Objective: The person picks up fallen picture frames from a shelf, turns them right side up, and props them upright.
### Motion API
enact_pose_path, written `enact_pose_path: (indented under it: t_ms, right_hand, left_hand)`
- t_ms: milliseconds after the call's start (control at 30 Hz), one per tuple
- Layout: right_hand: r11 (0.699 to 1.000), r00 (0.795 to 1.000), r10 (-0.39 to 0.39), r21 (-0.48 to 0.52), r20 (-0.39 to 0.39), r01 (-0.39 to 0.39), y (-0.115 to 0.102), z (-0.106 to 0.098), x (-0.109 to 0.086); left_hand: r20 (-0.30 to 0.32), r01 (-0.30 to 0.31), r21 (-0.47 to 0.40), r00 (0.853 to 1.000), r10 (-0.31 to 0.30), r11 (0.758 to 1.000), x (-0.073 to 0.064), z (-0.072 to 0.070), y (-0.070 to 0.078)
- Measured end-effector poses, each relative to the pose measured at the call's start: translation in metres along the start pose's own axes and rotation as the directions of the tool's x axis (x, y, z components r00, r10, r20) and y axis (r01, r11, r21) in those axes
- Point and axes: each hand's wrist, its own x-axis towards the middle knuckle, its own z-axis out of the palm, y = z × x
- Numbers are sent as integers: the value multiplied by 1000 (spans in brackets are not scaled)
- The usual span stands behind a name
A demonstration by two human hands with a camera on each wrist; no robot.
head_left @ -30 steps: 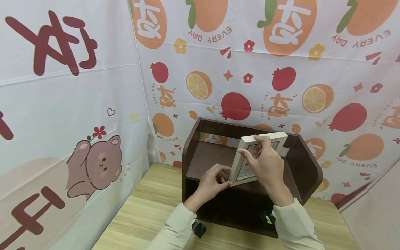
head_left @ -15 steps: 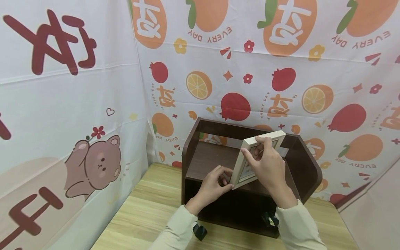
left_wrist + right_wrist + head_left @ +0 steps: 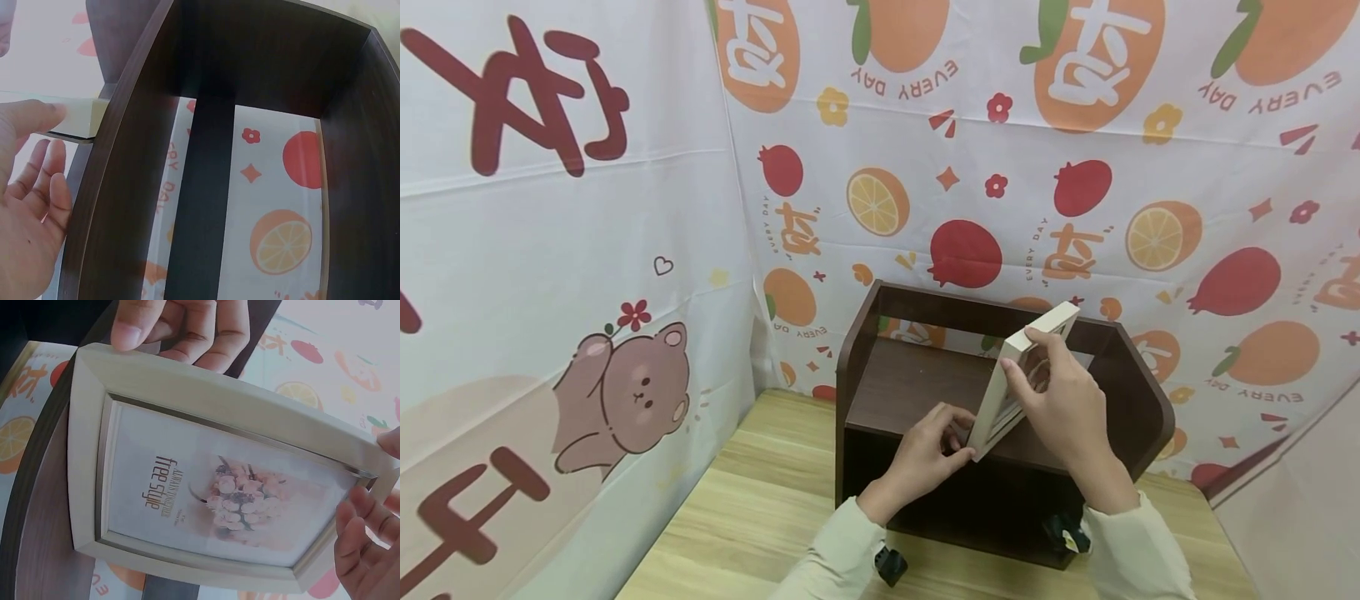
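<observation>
we are standing the picture frame (image 3: 1024, 377) on the dark shelf's (image 3: 917, 385) top board; left hand (image 3: 925, 457) pinches its lower corner, right hand (image 3: 1063, 400) grasps its upper edge; next we judge it needs squaring upright before letting go.

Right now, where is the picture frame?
In the head view, the picture frame stands tilted on the dark shelf's top, right of centre, held by both hands.

The picture frame (image 3: 206, 481) holds a print reading "free style" in dark script beside a line of small letters too fine to read, while the fruit-patterned cloth (image 3: 1000, 167) behind the shelf carries "EVERY DAY" upside down, repeated by the oranges, along with large inverted Chinese characters.
</observation>
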Motion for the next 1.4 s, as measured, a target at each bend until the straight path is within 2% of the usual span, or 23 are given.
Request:
enact_pose_path:
  t_ms: [267,633,933,1100,1400]
  right_hand:
    - [1000,1000,7,28,19,-8,8,-7,-3]
    - [997,998,43,64,47,-46,11,-11,-6]
    - [998,998,57,29,-40,-55,14,-13,-6]
    - [1000,996,22,5,-81,-22,16,-16,-5]
    - [999,995,3,-48,-99,-8,26,-21,-7]
  left_hand:
    - [26,-7,40,1000,6,999,4,6,4]
    - [54,-96,97,994,91,991,8,15,10]
    - [90,-118,124,990,107,985,14,22,12]
    - [111,-116,122,989,102,986,17,24,15]
    - [156,-125,133,982,104,983,23,28,17]
